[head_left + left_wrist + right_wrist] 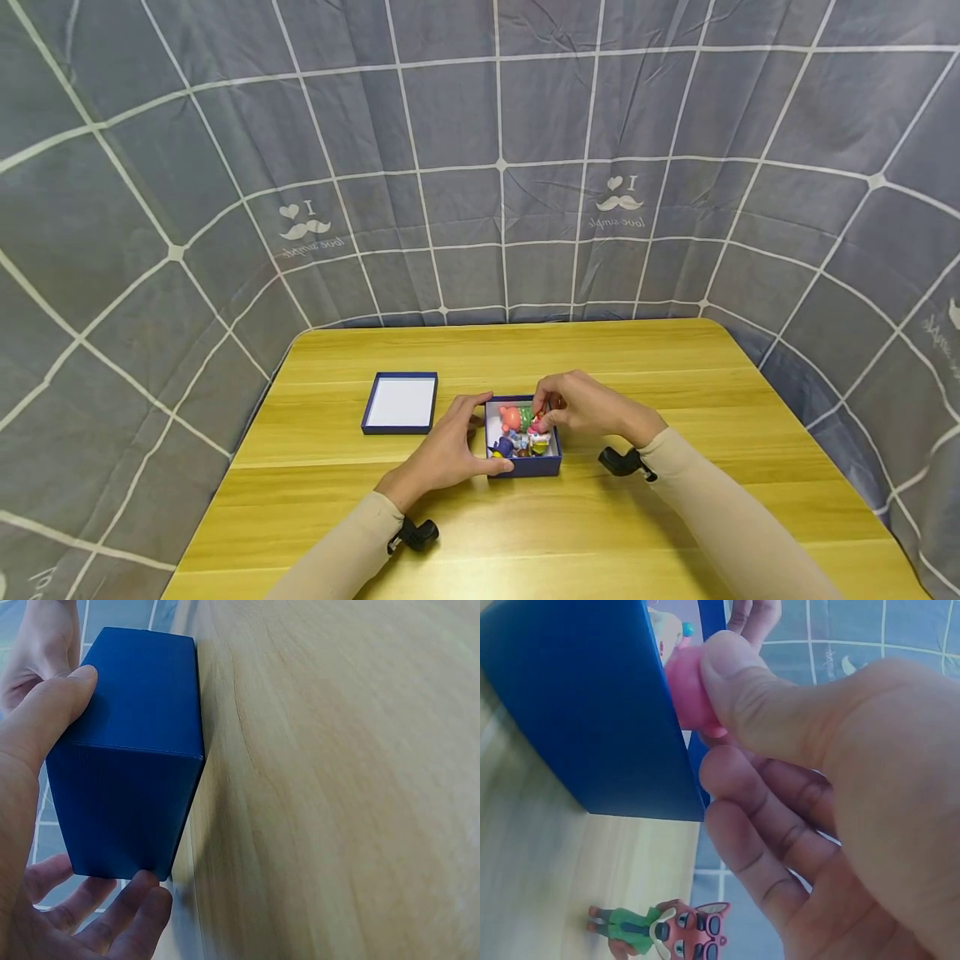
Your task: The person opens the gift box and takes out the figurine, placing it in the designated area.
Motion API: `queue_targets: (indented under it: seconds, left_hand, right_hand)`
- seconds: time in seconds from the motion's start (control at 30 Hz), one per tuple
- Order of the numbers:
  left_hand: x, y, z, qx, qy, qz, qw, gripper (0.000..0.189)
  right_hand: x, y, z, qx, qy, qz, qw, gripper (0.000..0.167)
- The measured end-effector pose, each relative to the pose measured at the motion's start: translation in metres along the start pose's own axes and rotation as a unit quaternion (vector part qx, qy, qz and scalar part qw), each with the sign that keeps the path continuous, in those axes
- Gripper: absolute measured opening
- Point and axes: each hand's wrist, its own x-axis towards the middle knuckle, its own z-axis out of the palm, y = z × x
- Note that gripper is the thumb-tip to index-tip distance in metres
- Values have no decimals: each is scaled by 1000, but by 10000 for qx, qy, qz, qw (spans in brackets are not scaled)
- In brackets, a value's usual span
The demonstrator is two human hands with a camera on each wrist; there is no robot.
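Across the bench [480, 533], the left hand [442, 454] grips the left side of the blue box [525, 467] while the right hand [588, 408] pinches a pink figure [688, 691] at its opening, where crowded toys [503, 447] might jam or topple if that piece knocks them.

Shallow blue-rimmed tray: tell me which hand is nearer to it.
Left. The left hand is to the right of the tray, holding the blue box; the right hand is farther right, at the box's right side, pinching a pink figure.

Pink fig. [688, 688], prob. part-in blue bx [525, 467].
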Motion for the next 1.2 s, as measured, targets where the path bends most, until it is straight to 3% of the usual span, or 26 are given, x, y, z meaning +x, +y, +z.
queue_targets:
  seconds: [0.57, 0.73, 1.0, 1.2]
  left_hand:
    - [1, -2, 0, 88, -4, 12, 10000, 118]
    - [2, -2, 0, 93, 12, 32, 10000, 119]
    - [2, -3, 0, 90, 21, 15, 10000, 119]
    - [2, -3, 0, 91, 34, 14, 10000, 119]
  right_hand:
    - [-2, -5, -6, -208, 511, -393, 9977, 9]
    - [-3, -6, -8, -130, 580, -348, 9976, 11]
    - [-5, -8, -10, 436, 424, -43, 9981, 14]
    - [-5, -8, -9, 342, 496, -22, 9982, 13]
